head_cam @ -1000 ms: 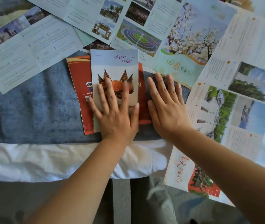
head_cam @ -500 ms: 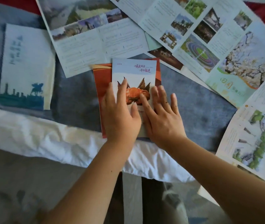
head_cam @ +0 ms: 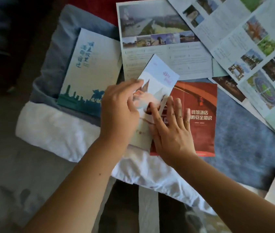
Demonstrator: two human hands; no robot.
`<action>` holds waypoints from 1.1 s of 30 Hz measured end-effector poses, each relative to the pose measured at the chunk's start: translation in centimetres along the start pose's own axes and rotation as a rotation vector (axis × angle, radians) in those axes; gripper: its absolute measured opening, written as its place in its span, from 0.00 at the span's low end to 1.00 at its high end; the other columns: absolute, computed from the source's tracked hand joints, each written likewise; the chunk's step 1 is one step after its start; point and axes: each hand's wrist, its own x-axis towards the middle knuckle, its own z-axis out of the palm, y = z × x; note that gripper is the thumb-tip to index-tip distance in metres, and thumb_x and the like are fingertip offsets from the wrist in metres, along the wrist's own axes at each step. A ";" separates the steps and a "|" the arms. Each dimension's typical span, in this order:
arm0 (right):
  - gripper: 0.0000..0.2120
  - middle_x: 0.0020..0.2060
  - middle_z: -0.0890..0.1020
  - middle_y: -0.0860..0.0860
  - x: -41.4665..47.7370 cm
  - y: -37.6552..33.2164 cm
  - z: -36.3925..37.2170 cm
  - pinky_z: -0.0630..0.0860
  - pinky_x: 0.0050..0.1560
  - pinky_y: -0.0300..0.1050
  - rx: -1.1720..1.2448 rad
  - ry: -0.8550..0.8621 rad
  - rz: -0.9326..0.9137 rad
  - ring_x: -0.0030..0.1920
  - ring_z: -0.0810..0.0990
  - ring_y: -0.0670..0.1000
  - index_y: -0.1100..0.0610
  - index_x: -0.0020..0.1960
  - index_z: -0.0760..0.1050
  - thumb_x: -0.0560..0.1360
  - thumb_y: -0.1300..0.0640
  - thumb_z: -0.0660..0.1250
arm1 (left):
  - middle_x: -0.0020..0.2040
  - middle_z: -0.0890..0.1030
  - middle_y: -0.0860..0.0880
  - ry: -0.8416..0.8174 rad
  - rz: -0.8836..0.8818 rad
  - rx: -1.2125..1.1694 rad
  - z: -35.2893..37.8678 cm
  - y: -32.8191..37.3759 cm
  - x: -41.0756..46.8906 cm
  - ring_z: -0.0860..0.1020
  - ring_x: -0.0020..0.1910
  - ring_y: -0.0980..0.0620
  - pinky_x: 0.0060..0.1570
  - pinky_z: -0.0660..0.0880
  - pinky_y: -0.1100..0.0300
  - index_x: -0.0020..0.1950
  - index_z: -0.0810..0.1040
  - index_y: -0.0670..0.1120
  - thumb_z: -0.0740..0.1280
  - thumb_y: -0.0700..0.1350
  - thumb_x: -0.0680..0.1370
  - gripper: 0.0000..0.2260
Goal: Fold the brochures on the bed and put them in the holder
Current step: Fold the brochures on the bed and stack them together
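Here, left hand (head_cam: 119,109) grip clamped on folded brochure (head_cam: 156,79), right hand (head_cam: 171,128) flat, fingers apart, on red brochure (head_cam: 200,101)

Pretty dim, soft daylight overall, no harsh glare anywhere. The white sheet (head_cam: 54,128) is the brightest patch and looks a bit blown out. Left side and top-left corner fall off into deep shadow. Motion blur is heavy around the left hand (head_cam: 120,108) and the folded brochure (head_cam: 158,78) it's on, print there is unreadable. Wide-angle lens bends the unfolded brochures (head_cam: 251,47) toward the right edge, and everything's slightly soft.
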 end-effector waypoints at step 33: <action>0.34 0.83 0.47 0.55 13.2 -12.3 1.5 0.37 0.81 0.57 -0.065 -0.027 -0.016 0.83 0.41 0.55 0.57 0.84 0.47 0.84 0.47 0.55 | 0.84 0.43 0.45 -0.531 0.246 0.420 -6.7 -16.3 7.0 0.41 0.82 0.37 0.78 0.47 0.44 0.83 0.59 0.50 0.69 0.57 0.79 0.36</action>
